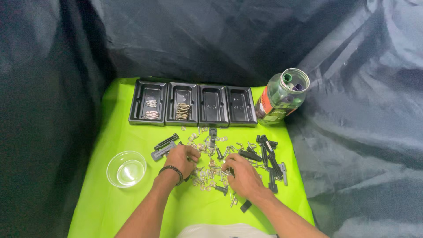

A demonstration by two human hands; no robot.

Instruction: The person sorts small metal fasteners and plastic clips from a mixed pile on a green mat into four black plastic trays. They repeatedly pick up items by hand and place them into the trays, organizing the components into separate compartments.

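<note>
both hands (181, 159) (241, 176) on scattered hardware (211, 167); grip unclear; bare cloth (114, 207) left.

Two bare forearms reach in from the near edge, angled toward each other. The left hand (180, 159), with a dark beaded band at its wrist, lies palm down, fingers curled. The right hand (241, 175) lies palm down just beside it, fingers bent.

Both hands down on a bright green table (114, 207): left hand (180, 159) and right hand (242, 176) rest fingers-curled in a scattered pile of small screws and black parts (229, 154). Four black trays (192, 105) sit in a row behind, the two leftmost holding screws. Clear glass bowl (126, 169) lies left of the hands, clear plastic jar (282, 96) leans at right rear against dark cloth (211, 39).
</note>
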